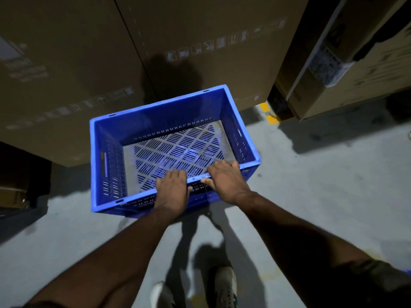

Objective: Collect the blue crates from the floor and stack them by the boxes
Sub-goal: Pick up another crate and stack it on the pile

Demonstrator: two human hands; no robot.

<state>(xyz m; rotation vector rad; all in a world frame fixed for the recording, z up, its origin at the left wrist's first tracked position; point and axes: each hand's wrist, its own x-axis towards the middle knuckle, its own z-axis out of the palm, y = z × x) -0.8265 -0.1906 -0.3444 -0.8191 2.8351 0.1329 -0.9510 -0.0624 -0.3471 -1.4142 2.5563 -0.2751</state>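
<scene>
Though too dim at far left to name the dark low shape there, judged it a likely snag for a foot or a corner. Faced the tall cardboard boxes ahead and to the left, very near; could have struck them with the far rim if swung forward carelessly.

Held the blue crate out in front, empty, seemingly raised clear of the floor and just short of the boxes. Gripped it by the near long rim alone. Left hand: fingers curled over that rim and down inside, grasping it. Right hand, just beside the left: fingers hooked over the same rim, thumb clamped against the outer wall beneath.

Kept both grips close together and toward the right end of the rim, with nothing under the far side or the left end. Judged that the main hazard: could have tipped away, twisted leftward, or slipped from the fingers and dropped onto the shoes below. Could not tell whether another crate waited underneath to stack on, so might have set it down crooked.

Further right, noted a yellow floor mark and a taped box jutting out; could have clipped it if turned that way.
</scene>
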